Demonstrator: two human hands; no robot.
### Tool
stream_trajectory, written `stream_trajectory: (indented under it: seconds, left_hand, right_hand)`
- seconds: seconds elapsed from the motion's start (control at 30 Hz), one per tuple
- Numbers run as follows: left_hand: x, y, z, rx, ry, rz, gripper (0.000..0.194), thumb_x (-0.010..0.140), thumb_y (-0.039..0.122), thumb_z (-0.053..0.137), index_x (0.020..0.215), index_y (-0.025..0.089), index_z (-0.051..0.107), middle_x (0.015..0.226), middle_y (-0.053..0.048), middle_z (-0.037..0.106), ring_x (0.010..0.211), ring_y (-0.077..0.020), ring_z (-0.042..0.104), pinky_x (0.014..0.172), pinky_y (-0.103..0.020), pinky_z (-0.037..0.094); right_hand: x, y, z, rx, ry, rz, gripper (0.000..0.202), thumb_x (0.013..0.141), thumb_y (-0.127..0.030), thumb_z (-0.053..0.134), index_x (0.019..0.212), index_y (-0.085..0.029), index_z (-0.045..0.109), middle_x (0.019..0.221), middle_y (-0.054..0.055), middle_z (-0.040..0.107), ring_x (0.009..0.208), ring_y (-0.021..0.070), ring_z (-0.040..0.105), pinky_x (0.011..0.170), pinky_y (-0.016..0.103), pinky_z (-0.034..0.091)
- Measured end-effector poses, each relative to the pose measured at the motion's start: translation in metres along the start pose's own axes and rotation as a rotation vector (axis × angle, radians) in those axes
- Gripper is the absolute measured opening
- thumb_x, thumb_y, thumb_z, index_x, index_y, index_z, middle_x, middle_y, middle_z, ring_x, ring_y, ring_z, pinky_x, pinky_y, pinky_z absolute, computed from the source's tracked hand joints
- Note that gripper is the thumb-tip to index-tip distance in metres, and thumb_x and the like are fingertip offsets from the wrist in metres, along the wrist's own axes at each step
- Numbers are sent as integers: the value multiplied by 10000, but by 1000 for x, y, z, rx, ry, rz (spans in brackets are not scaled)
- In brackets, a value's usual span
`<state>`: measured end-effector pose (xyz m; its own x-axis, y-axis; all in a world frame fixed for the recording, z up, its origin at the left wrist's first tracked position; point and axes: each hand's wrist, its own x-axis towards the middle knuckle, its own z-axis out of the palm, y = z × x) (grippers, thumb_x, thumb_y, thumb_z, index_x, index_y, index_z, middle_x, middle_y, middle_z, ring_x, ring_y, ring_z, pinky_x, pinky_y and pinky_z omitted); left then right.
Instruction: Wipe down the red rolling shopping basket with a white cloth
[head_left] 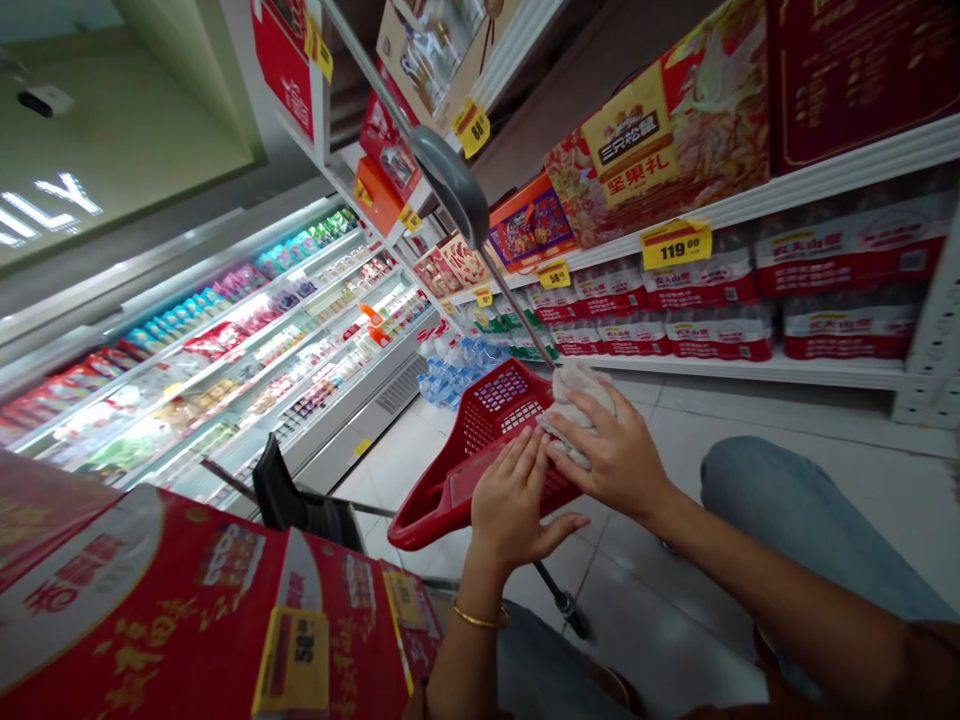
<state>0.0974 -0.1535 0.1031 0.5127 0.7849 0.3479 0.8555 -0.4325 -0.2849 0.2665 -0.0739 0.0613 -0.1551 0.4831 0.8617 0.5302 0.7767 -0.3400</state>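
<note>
evidently, right hand [619,450] gripped bunched white cloth [576,385] at edge of red plastic basket [429,515] | left hand [508,500], fingers extended, lay over basket, probably bracing it | metal frame [517,308] apparently supported basket

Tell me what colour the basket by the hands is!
The basket is red, seen best in the head view.

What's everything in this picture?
Cloth: one, whitish, basket's edge
Basket: one, red, centre
Pole: one, grey, above basket
Handle: one, grey, on pole
Bottles: several, bluish, behind basket
Cartons: several, red, lower left
Bottle packs: many, red/white, lower shelf
Gift boxes: several, multicoloured, upper shelves
Price tags: many, yellow, shelf edges
Chiller: one, whitish, left
Bracelet: one, gold, left wrist
Legs: two, blue-clad, lower right
Left grip: one, bare, at basket
Right grip: one, bare, holding cloth
</note>
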Motion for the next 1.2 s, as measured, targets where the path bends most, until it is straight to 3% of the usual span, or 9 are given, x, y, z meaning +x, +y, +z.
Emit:
stream_trajectory:
  seconds: [0.3,0.6,0.9,1.07,1.13,1.2]
  left_hand:
    - [7,1,-3,-25,-33,-20,929,873,705,469,1513,58,280,1495,-215,430,1412,-329,386,1125,-482,394]
    - [8,0,-1,-20,-53,-32,951,864,710,481,1523,63,257,1510,-212,406,1424,-341,360,1126,-497,390]
    - [4,3,-2,-3,-41,-24,927,868,693,488,1510,57,283,1497,-220,422,1426,-339,359,1122,-504,397]
    - [1,5,-5,5,-44,-9,914,863,693,492,1478,35,336,1491,-224,429,1430,-340,349,1135,-495,386]
    - [0,6,-6,3,-40,-10,894,869,683,490,1477,44,342,1487,-218,438,1427,-330,360,1135,-491,387]
    - [-1,7,-6,-2,-39,-14,878,872,671,493,1481,58,339,1486,-210,443,1424,-324,367,1134,-491,388]
  right_hand:
    - [15,31,11,40,66,33,222,900,-350,577,949,-252,770,1121,79,696,977,231,638,857,373,506]
    - [32,66,26,302,33,212,248,864,-376,574,926,-239,772,1006,58,719,951,215,670,883,364,534]
    - [27,99,46,309,-18,336,275,846,-428,576,853,-230,768,918,55,740,885,209,672,852,359,529]
    - [18,87,36,295,144,406,269,857,-430,590,909,-235,768,943,58,734,923,218,669,868,373,535]
    - [18,70,22,290,220,363,254,856,-419,606,946,-244,767,1017,65,720,963,222,667,892,382,534]
    - [20,47,5,288,214,241,241,873,-393,599,980,-257,766,1092,72,699,1014,227,657,918,389,526]
